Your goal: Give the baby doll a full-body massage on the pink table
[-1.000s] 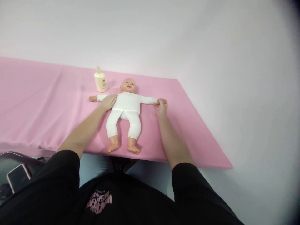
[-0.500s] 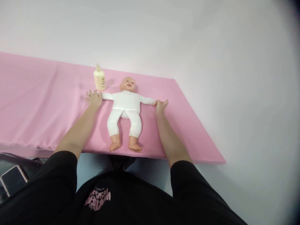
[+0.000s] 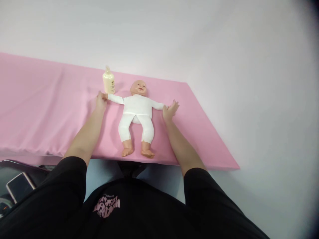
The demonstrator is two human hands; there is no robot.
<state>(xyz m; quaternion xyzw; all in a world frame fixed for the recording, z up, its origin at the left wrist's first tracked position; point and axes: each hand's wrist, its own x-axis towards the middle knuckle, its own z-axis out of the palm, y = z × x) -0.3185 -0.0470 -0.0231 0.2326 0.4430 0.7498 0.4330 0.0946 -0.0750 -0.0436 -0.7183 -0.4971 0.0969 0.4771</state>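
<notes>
A baby doll (image 3: 138, 106) in a white body suit lies on its back, arms stretched out sideways and bare feet toward me. My left hand (image 3: 100, 100) is closed around the doll's hand on the left side, which sticks out partly from my fingers. On the other side, my right hand (image 3: 169, 111) has its fingers spread and rests against the end of the doll's other arm, covering most of that small hand. A pale yellow pump bottle (image 3: 109, 82) stands upright just beyond my left hand, beside the doll's head.
The doll and bottle are on a pink-covered table (image 3: 196, 132) that runs off to the left, its right end within view. A pale wall or floor surrounds it. At the lower left, a phone (image 3: 20, 187) lies on a dark surface (image 3: 10, 167).
My left hand has gone from spread fingers to closed around the doll's hand, with that arm slightly raised. My right hand's fingers have turned upward and spread. The view has shifted slightly.
</notes>
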